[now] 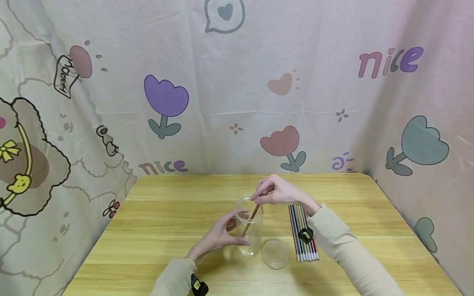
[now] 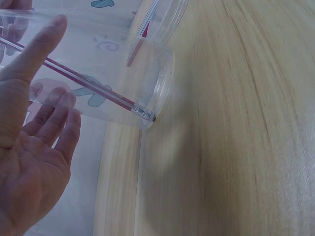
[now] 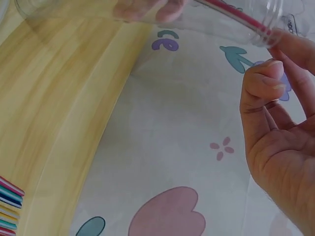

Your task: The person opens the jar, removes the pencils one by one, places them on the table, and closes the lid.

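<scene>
A clear plastic jar stands upright on the wooden table, its mouth uncovered. My left hand holds it from the left, thumb in front and fingers round the back. A reddish pencil leans inside the jar, its eraser end down at the base in the left wrist view. Above the rim, my right hand pinches the pencil's upper end between thumb and fingertips. In the right wrist view those fingertips are beside the jar mouth.
A round clear lid lies on the table just right of the jar. Further right is a row of several coloured pencils, eraser ends toward me, partly under my right wrist. A printed cloth hangs behind the table.
</scene>
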Demonstrator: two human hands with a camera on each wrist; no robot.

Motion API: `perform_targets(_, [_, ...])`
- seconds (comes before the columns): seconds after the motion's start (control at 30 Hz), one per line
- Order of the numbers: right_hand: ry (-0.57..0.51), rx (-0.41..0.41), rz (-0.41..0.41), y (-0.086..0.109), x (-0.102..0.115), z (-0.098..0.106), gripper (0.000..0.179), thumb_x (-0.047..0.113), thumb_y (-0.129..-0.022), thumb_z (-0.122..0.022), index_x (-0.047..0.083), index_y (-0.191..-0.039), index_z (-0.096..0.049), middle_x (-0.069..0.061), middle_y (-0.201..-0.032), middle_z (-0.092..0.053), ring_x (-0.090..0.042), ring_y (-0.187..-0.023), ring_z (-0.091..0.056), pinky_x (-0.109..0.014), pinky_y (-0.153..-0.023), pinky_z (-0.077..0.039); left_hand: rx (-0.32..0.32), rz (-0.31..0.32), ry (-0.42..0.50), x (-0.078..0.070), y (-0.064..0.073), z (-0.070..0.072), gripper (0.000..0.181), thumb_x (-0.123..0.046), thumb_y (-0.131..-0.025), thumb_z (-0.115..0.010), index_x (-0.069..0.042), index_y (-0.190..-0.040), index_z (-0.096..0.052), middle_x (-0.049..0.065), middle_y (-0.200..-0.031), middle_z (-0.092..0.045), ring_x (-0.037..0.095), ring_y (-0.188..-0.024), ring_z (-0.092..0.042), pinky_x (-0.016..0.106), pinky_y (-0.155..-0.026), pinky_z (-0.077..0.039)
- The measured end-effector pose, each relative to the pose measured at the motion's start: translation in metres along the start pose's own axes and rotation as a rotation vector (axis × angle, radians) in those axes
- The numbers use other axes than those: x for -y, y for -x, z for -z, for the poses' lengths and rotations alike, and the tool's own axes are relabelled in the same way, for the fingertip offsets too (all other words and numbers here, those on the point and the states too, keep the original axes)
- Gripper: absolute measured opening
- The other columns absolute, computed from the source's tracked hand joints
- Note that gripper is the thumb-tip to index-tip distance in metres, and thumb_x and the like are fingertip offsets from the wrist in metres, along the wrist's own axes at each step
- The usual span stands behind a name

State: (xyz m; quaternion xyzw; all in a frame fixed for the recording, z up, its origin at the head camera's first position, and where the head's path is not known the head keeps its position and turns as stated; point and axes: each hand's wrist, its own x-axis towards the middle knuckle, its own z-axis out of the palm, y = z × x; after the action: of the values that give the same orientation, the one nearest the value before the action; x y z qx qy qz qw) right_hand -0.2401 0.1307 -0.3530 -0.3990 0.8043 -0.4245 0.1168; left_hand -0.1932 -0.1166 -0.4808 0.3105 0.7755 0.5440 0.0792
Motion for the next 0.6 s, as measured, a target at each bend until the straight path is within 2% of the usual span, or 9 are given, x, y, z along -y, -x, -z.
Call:
perform_targets(0.17, [-0.010, 0.010, -0.030, 0.001, 0.000, 0.002, 0.017, 0.005, -0.087, -0.072, 0.002, -0.101, -0.079, -0.012, -0.093, -0.074, -0.007, -0.078, -0.058, -0.017, -0.063, -0.052, 0.006, -0.008, 0.016, 0.000, 0.000, 0.000, 0.081, -0.017, -0.077, -0.088, -0.014, -0.147, -0.047, 0.014, -0.143, -0.059, 0.035, -0.133, -0.056, 0.046, -0.117, -0.046])
perform_targets(0.3, [-0.021, 0.011, -0.040, 0.000, 0.001, 0.000, 0.017, 0.006, -0.087, -0.073, 0.002, -0.102, -0.079, -0.012, -0.092, -0.073, -0.006, -0.075, -0.056, -0.016, -0.060, -0.049, 0.009, -0.011, 0.019, 0.001, 0.000, 0.000, 0.082, -0.016, -0.077, -0.088, -0.008, -0.147, -0.046, 0.016, -0.143, -0.059, 0.037, -0.133, -0.056, 0.048, -0.116, -0.046])
perform_targets(0.47, [0.018, -0.024, -0.007, -0.002, 0.001, -0.005, 0.013, 0.010, -0.088, -0.075, 0.003, -0.098, -0.080, -0.010, -0.087, -0.073, -0.005, -0.072, -0.053, -0.015, -0.060, -0.047, -0.002, 0.003, 0.009, 0.002, -0.001, 0.000, 0.082, -0.016, -0.076, -0.088, -0.008, -0.147, -0.048, 0.017, -0.143, -0.058, 0.037, -0.134, -0.056, 0.048, -0.117, -0.045])
perform_targets(0.6, [0.090, -0.057, 0.034, -0.004, 0.002, -0.011, 0.011, 0.012, -0.089, -0.074, 0.005, -0.094, -0.081, -0.006, -0.079, -0.067, -0.004, -0.069, -0.048, -0.015, -0.059, -0.043, -0.001, 0.024, 0.008, 0.003, 0.000, 0.000, 0.083, -0.018, -0.077, -0.088, -0.012, -0.148, -0.046, 0.022, -0.145, -0.055, 0.037, -0.135, -0.055, 0.048, -0.117, -0.045])
